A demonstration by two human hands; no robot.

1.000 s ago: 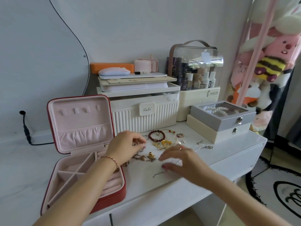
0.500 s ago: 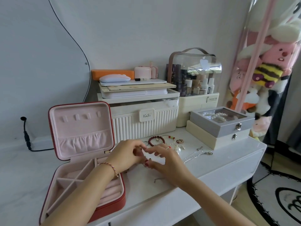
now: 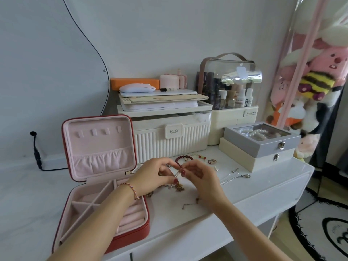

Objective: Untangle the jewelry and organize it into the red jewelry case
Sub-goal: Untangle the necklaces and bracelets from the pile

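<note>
The red jewelry case (image 3: 131, 232) lies open at the left, pink inside, its compartments bare. Just right of it, my left hand (image 3: 152, 176) and my right hand (image 3: 197, 174) meet above the white table, both pinching a tangled gold chain (image 3: 178, 186) that hangs down between them onto the table. Behind the hands lie a dark red bead bracelet (image 3: 183, 158), a small beaded strand (image 3: 201, 157) and a ring (image 3: 211, 162). A silver chain (image 3: 235, 177) lies to the right, and a small thin piece (image 3: 189, 204) sits near the front.
A white ribbed storage box (image 3: 169, 146) stands behind the jewelry, with flat items stacked on top. A grey glass-lid box (image 3: 261, 142) on a cream box sits at the right, a clear cosmetics case (image 3: 231, 87) behind it. The table edge (image 3: 207, 228) runs close in front.
My hands came together over the jewelry pile and lifted the tangled gold chain slightly. The right hand moved left from the table surface to meet the left hand.
</note>
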